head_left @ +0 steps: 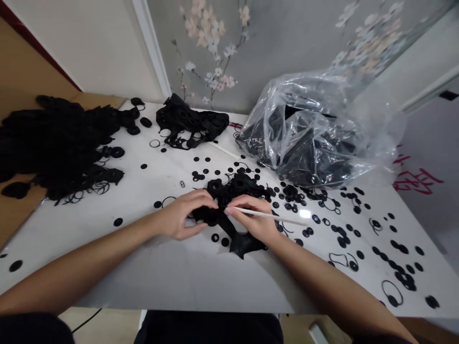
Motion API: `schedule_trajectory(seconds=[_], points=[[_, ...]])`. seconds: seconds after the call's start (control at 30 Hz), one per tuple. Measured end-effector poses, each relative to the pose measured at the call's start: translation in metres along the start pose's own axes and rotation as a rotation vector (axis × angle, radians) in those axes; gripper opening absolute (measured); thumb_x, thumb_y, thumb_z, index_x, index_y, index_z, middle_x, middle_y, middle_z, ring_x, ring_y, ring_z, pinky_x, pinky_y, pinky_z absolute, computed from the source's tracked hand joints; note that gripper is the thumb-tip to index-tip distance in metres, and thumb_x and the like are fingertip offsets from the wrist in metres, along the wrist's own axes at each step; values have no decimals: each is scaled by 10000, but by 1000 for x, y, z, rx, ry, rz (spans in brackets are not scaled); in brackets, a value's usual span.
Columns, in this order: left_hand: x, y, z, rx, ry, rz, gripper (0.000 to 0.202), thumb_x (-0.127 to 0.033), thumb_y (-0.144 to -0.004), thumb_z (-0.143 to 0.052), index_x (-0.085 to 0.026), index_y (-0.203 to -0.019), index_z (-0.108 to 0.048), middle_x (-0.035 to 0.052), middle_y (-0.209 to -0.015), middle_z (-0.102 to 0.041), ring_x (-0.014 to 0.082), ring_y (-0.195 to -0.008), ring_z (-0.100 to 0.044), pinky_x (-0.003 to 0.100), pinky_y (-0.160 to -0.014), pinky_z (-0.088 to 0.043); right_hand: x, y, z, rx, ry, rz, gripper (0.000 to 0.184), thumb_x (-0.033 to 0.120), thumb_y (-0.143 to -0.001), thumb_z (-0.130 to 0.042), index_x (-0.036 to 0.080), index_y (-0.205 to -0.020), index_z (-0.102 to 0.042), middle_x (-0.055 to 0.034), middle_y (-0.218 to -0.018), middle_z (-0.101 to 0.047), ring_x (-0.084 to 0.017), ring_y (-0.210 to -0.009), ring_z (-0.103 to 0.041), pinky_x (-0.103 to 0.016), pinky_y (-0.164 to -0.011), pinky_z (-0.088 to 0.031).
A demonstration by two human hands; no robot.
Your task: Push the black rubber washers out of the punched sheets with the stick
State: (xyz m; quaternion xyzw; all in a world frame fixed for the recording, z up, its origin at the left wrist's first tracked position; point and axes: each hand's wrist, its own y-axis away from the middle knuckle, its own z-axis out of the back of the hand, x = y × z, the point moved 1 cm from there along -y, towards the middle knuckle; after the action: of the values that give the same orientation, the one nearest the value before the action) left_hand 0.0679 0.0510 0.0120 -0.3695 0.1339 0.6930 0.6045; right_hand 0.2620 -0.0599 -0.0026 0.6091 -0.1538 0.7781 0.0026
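Observation:
My left hand (pixel 181 216) curls around one end of a floppy black rubber piece (pixel 245 242), its thumb and fingers gripping the edge. A slim white stick (pixel 276 217) is pinched in my right hand (pixel 258 220), its tip end close to my left fingertips at the rubber. Whether the tip touches the rubber is hidden by my fingers. The piece's wider tail lies on the white table (pixel 172 282) below my right hand. Just beyond both hands sits a small clump of black rubber parts (pixel 238 186).
A large heap of black rubber parts (pixel 53 138) covers the left side. Another black pile (pixel 191 122) lies at the back, with a second white stick (pixel 224 150) nearby. A clear plastic bag (pixel 311 138) with black contents stands back right. Small black discs (pixel 342 241) and thin rings are scattered rightward.

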Motion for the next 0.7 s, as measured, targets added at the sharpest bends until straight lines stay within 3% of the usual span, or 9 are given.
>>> schedule_trajectory(seconds=[0.07, 0.17, 0.3, 0.4, 0.7], points=[[3, 0, 0, -69, 62, 66, 303, -269, -814, -651, -206, -1099, -570, 87, -1005, -607, 201, -918, -589, 338, -809, -521, 1, 1, -2, 27, 23, 72, 58, 287, -780, -721, 230, -787, -715, -36, -794, -719, -169, -718, -672, -313, -686, -559], [4, -2, -5, -153, 109, 128, 241, -247, -821, -660, -211, -1046, -583, 65, -977, -610, 182, -914, -596, 318, -809, -527, 3, 3, -5, 37, -6, 47, 93, 273, -771, -740, 253, -861, -745, -46, -892, -713, -172, -814, -682, -315, -756, -566], [3, -1, -14, -139, 241, 284, 448, -239, -789, -687, -242, -1200, -508, 81, -1195, -588, 201, -1083, -594, 360, -928, -522, 5, 5, -5, 59, -42, 53, 139, 245, -793, -723, 267, -928, -752, -45, -893, -711, -169, -828, -670, -306, -726, -561], [2, 1, -16, -118, 319, 377, 571, -282, -771, -716, -254, -1268, -435, 72, -1182, -636, 214, -1106, -613, 415, -994, -490, 4, 5, -5, 52, 5, 84, 124, 244, -802, -716, 281, -912, -759, -30, -791, -717, -172, -738, -630, -317, -654, -541], [-2, 1, -17, -119, 292, 347, 575, -264, -787, -693, -241, -1290, -415, 59, -1119, -685, 214, -1077, -640, 413, -1011, -465, 1, 5, -10, 82, 45, 87, 159, 215, -814, -703, 311, -929, -755, -3, -799, -750, -187, -745, -597, -357, -693, -527]])
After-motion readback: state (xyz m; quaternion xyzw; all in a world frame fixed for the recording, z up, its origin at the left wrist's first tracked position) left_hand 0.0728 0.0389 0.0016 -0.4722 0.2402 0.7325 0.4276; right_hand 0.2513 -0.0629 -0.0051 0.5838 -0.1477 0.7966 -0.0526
